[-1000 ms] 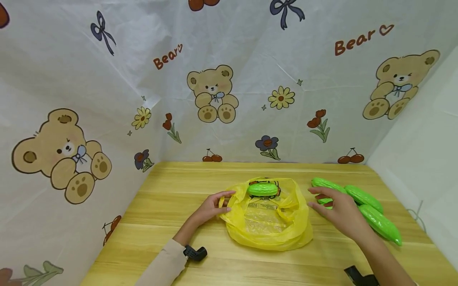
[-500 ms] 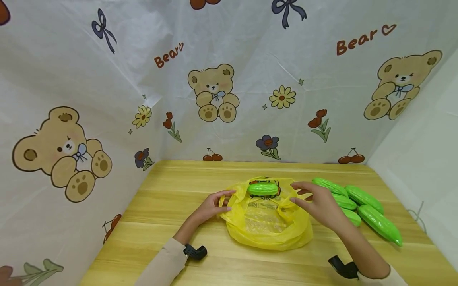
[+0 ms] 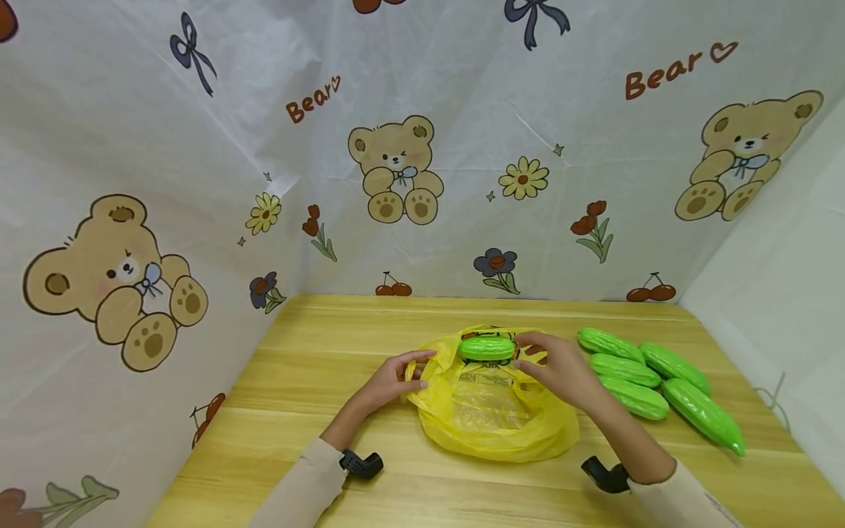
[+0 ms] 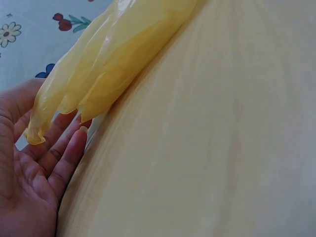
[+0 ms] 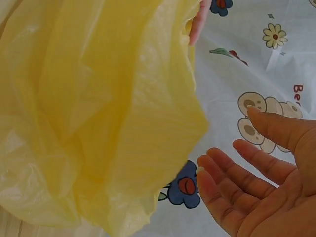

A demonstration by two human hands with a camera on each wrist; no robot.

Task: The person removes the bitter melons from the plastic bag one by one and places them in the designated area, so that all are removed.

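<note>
A yellow plastic bag lies with its mouth spread wide on the table. One glossy green bitter melon rests at the far side of the bag's opening. My left hand is at the bag's left edge, thumb and fingers apart; the left wrist view shows loose yellow film hanging across relaxed fingers. Over the bag's right side, my right hand has its fingertips close to the melon's right end in the head view. Nothing is between the right fingers in the right wrist view.
Several more green bitter melons lie grouped on the wooden table to the right, beside my right forearm. A bear-patterned sheet stands as a wall behind and at the left. A plain white wall bounds the right.
My right hand has moved left from the melon group, across the bag's right edge, to beside the melon in the bag. My left hand and the bag have stayed put.
</note>
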